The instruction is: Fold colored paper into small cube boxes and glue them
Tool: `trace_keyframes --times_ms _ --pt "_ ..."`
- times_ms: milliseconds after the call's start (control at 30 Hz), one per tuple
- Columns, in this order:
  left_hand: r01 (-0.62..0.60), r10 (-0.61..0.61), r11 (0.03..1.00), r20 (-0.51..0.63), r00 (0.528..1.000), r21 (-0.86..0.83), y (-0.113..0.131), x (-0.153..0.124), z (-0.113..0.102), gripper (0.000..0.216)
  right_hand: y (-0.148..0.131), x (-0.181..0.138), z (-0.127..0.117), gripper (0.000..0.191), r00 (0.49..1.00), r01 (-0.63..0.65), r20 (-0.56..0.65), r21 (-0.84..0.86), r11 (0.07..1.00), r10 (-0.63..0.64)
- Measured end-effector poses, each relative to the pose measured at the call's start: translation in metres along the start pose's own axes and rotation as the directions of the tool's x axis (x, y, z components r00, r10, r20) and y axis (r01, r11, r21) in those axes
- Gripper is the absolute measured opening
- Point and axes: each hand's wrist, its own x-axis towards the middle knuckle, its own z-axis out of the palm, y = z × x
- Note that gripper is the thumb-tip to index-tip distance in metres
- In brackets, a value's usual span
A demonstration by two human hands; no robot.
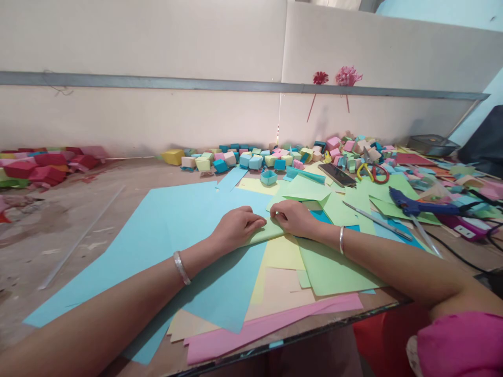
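Note:
In the head view my left hand (238,226) and my right hand (294,217) come together over the middle of the table. Between them is a folded pale green paper strip (271,233); the fingers of both hands are closed at its two ends, pressing along it. Part of the strip is hidden under my hands. Beneath lie large light blue sheets (173,225) and a yellow sheet (283,254). A green sheet (334,267) spreads under my right forearm, and a loosely folded green paper (308,187) sits just beyond my right hand.
Small folded paper boxes (255,161) line the wall. On the right are a phone (337,175), scissors (373,173), a craft knife (377,220) and a blue glue gun (422,204) with a cable. Pink strips (271,327) lie along the front edge; red boxes (47,170) are far left.

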Motion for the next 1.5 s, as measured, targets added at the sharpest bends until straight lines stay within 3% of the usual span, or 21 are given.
trace_keyframes --times_ms 167,300,500,767,1067,1267,1433,1500 --pt "-0.072 0.081 0.984 -0.048 0.996 0.164 -0.001 -0.006 0.005 0.024 -0.002 0.000 -0.002 0.023 1.000 -0.011 0.008 0.025 1.000 0.011" --pt "-0.094 0.103 0.978 -0.037 0.994 0.188 -0.003 -0.007 0.004 0.025 -0.001 0.000 -0.005 0.024 1.000 0.005 0.009 0.007 1.000 -0.005" --pt "-0.154 0.161 0.966 -0.013 0.987 0.209 -0.006 -0.006 0.003 0.027 -0.006 -0.003 -0.011 0.032 0.965 0.229 -0.096 -0.158 0.961 -0.246" --pt "-0.193 0.202 0.957 -0.021 0.979 0.215 -0.006 -0.008 0.003 0.035 -0.023 -0.010 -0.005 0.030 0.957 0.291 0.081 -0.271 0.918 -0.279" --pt "-0.202 0.206 0.955 0.004 0.978 0.215 -0.002 -0.009 0.000 0.032 -0.028 -0.015 -0.021 0.028 0.885 0.454 0.205 -0.174 0.874 -0.419" --pt "-0.209 0.217 0.947 -0.006 0.976 0.244 -0.002 -0.010 0.000 0.033 -0.035 -0.018 -0.027 0.024 0.866 0.483 0.238 -0.167 0.860 -0.440" --pt "-0.216 0.226 0.939 -0.008 0.974 0.269 -0.002 -0.009 0.001 0.035 -0.032 -0.017 -0.027 0.025 0.891 0.445 0.181 -0.157 0.882 -0.417" --pt "-0.219 0.228 0.939 -0.005 0.974 0.267 -0.002 -0.009 0.001 0.034 -0.028 -0.014 -0.030 0.027 0.870 0.477 0.241 -0.187 0.859 -0.431"
